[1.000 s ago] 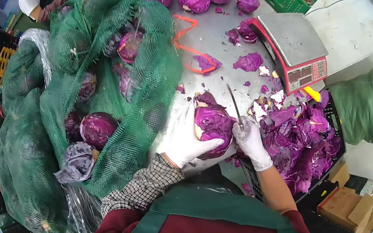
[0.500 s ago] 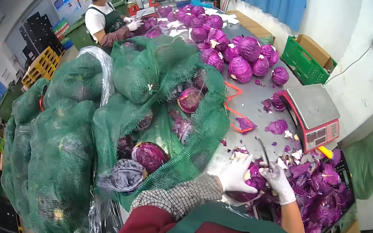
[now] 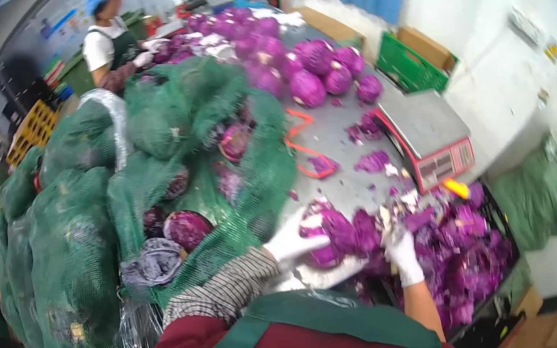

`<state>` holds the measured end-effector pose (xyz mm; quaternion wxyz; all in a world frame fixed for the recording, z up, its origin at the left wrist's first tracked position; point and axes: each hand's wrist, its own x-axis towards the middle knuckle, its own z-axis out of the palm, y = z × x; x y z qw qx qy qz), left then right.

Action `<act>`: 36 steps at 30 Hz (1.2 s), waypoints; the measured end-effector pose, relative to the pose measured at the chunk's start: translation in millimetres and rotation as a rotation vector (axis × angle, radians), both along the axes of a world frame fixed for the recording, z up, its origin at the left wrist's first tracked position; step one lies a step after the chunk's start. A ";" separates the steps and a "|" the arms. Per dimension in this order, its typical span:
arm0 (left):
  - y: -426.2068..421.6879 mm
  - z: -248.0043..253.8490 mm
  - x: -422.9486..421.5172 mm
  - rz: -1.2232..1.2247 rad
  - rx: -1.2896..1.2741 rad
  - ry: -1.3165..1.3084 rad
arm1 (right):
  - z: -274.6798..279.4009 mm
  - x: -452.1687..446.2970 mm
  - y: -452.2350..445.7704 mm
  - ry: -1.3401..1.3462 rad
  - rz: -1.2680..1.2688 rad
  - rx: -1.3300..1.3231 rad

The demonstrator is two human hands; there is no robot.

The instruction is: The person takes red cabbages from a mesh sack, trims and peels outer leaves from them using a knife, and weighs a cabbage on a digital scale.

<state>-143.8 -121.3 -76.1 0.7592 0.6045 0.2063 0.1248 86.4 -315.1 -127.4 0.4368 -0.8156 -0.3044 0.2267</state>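
My left hand (image 3: 293,239), in a white glove, grips a purple cabbage (image 3: 331,237) from its left side, fingers against the leaves. To its right my gloved right hand (image 3: 402,253) is closed on a knife (image 3: 389,223), which is blurred and hard to make out now. Loose purple leaves (image 3: 366,231) lie between the cabbage and my right hand. Below and right of that hand, a dark crate holds a heap of torn purple leaves (image 3: 464,265).
Green mesh sacks (image 3: 77,257) of cabbages fill the left; one gapes open. A scale (image 3: 424,129) and yellow handle (image 3: 456,188) are at right. More cabbages (image 3: 315,59) lie farther back, near a green crate (image 3: 414,61). Another person (image 3: 116,46) works at the far left.
The view has swung, shifting the scene left and slightly down. My right hand has moved away from the cabbage, and leaves now lie between them. My left hand still holds it.
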 end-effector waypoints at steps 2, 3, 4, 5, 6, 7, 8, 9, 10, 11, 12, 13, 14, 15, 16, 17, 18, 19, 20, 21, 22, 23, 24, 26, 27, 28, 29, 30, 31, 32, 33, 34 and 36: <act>2.2 0.7 11.1 -0.046 0.413 0.112 | -25.8 24.8 -13.5 -0.144 -0.034 0.211; -9.0 6.4 14.5 -0.026 0.641 0.310 | 38.0 0.8 -14.1 -0.090 0.006 0.139; -19.2 13.5 18.2 -0.013 0.882 0.496 | 40.5 -8.9 -16.5 -0.020 0.033 0.160; -22.4 12.5 23.9 -0.068 0.986 0.513 | 42.4 -18.6 -19.0 0.050 0.058 0.178; -28.2 15.1 26.5 -0.091 1.017 0.508 | 44.8 -33.4 -16.3 0.057 0.088 0.207; -32.0 21.8 27.4 -0.107 1.052 0.500 | 47.1 -48.3 -13.9 0.064 0.119 0.235; -33.2 27.9 30.1 -0.117 1.093 0.492 | 32.3 -58.6 -8.9 0.003 0.134 0.335; -35.8 30.1 31.7 -0.146 1.140 0.522 | 5.6 -63.4 -4.1 0.010 0.128 0.378; -39.8 30.9 31.3 -0.145 1.188 0.545 | 33.9 -69.6 -1.1 -0.348 0.211 0.117; -44.1 31.7 31.6 -0.145 1.237 0.570 | 45.3 -77.4 2.2 -0.326 0.205 0.038; -46.6 33.6 32.5 -0.145 1.288 0.589 | 53.2 -82.0 5.8 -0.308 0.198 -0.040; -48.7 36.6 32.6 -0.160 1.325 0.610 | 59.6 -83.4 7.4 -0.293 0.200 -0.061; -49.4 35.7 32.7 -0.158 1.346 0.601 | 64.4 -84.3 6.8 -0.278 0.203 -0.088; -50.0 34.6 33.0 -0.154 1.364 0.592 | 67.9 -85.0 6.3 -0.264 0.208 -0.118; -50.5 33.5 33.4 -0.147 1.380 0.583 | 70.5 -86.0 6.8 -0.261 0.201 -0.154; -51.5 33.9 35.3 -0.108 1.343 0.539 | 72.5 -86.7 8.1 -0.259 0.194 -0.189; -52.3 35.4 37.3 -0.118 1.341 0.549 | 73.4 -87.8 8.1 -0.254 0.187 -0.226; -53.7 44.9 39.0 -0.132 1.340 0.561 | 73.6 -88.9 8.3 -0.268 0.185 -0.253; -55.6 52.4 40.7 -0.145 1.340 0.573 | 72.2 -88.5 8.7 -0.280 0.175 -0.273; -58.5 55.7 42.8 -0.128 1.354 0.555 | 70.3 -87.2 9.1 -0.291 0.167 -0.293; -60.3 58.8 46.4 -0.107 1.372 0.537 | 70.6 -85.0 12.3 -0.304 0.160 -0.307; -61.3 62.0 49.0 -0.086 1.392 0.524 | 73.9 -81.0 18.2 -0.314 0.173 -0.354; -64.2 65.8 51.9 0.010 1.464 0.493 | 78.1 -77.4 22.1 -0.317 0.192 -0.410; -64.4 70.5 60.6 -0.044 1.426 0.619 | 72.5 -63.1 30.2 -0.373 0.211 -0.398; -59.4 75.5 66.3 -0.125 1.099 0.615 | 56.4 -50.4 35.2 -0.403 0.263 -0.380; -61.1 70.5 68.0 -0.127 1.127 0.604 | 35.9 -32.1 39.0 -0.446 0.311 -0.359; -72.1 65.7 65.0 -0.093 1.249 0.570 | 33.9 -13.7 40.1 -0.468 0.276 -0.376; -84.4 61.5 55.0 -0.057 1.378 0.542 | 28.0 1.0 37.9 -0.483 0.240 -0.382; -86.7 64.8 45.1 -0.121 1.410 0.526 | -4.7 19.5 26.0 -0.534 0.206 -0.121; -81.1 63.0 33.9 -0.084 1.435 0.475 | -67.4 51.6 12.4 -0.886 0.392 0.080; -59.7 55.8 25.0 -0.098 1.230 0.309 | -51.2 33.5 4.2 -0.469 0.168 0.009; -40.2 37.9 10.5 -0.108 0.999 0.157 | -28.5 13.2 -3.1 -0.195 0.038 -0.032; -32.8 11.1 -20.5 0.026 0.357 -0.029 | 14.4 -25.7 -10.5 0.166 -0.214 -0.044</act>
